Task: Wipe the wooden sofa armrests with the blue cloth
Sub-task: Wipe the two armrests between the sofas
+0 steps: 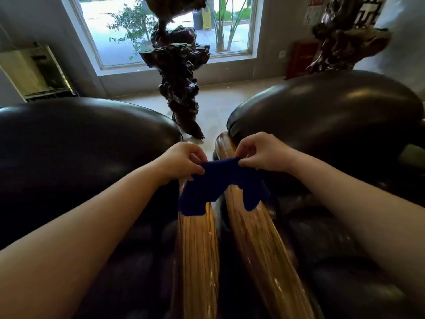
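Note:
A dark blue cloth [220, 183] hangs stretched between my two hands, above two glossy wooden armrests that run side by side toward me. My left hand [181, 161] pinches the cloth's left top edge. My right hand [262, 153] pinches its right top edge. The cloth's two lower corners droop over the left armrest [195, 254] and the right armrest [259, 245]. Whether the cloth touches the wood I cannot tell.
Dark leather sofa cushions bulge on the left [80, 143] and right [328, 116] of the armrests. A tall dark root-wood sculpture [181, 79] stands on the pale floor ahead, before a window [165, 31]. Another gnarled sculpture [345, 38] stands at the back right.

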`<act>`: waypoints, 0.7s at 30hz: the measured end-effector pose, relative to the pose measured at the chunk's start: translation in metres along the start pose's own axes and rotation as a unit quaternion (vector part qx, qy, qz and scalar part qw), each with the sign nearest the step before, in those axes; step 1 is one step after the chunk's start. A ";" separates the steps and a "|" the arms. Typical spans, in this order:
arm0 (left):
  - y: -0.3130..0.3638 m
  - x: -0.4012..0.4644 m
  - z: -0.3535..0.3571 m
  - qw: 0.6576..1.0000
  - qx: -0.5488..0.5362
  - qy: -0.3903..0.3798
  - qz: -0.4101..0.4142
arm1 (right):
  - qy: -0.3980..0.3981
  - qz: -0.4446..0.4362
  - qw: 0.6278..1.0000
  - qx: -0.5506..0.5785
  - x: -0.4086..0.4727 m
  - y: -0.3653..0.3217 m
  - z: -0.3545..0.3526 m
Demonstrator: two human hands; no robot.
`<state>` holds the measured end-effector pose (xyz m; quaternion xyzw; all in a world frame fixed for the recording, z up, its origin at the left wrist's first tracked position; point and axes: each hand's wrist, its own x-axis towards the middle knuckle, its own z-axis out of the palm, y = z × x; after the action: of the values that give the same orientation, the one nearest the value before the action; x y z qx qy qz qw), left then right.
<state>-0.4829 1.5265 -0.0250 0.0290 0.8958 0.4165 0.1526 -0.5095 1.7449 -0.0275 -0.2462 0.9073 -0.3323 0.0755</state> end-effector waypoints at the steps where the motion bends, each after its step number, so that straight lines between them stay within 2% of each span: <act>1: 0.008 -0.010 0.004 1.000 -0.002 0.002 0.005 | 0.004 0.000 1.000 -0.001 -0.013 -0.004 -0.004; 6: 0.050 -0.059 0.044 0.999 0.010 0.013 0.035 | 0.015 0.008 0.999 -0.028 -0.084 -0.009 -0.031; 11: 0.076 -0.080 0.100 0.997 0.052 0.042 0.048 | 0.001 0.009 1.000 -0.015 -0.132 0.021 -0.048; 16: 0.067 -0.074 0.159 0.999 0.003 0.036 -0.021 | -0.057 0.010 0.998 0.006 -0.143 0.074 -0.039; 21: 0.060 -0.051 0.193 0.997 -0.035 0.029 -0.059 | -0.074 0.015 0.997 0.035 -0.142 0.120 -0.027</act>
<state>-0.3813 1.6991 -0.0843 -0.0416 0.8849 0.4385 0.1516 -0.4421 1.9095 -0.0871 -0.2540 0.8904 -0.3441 0.1560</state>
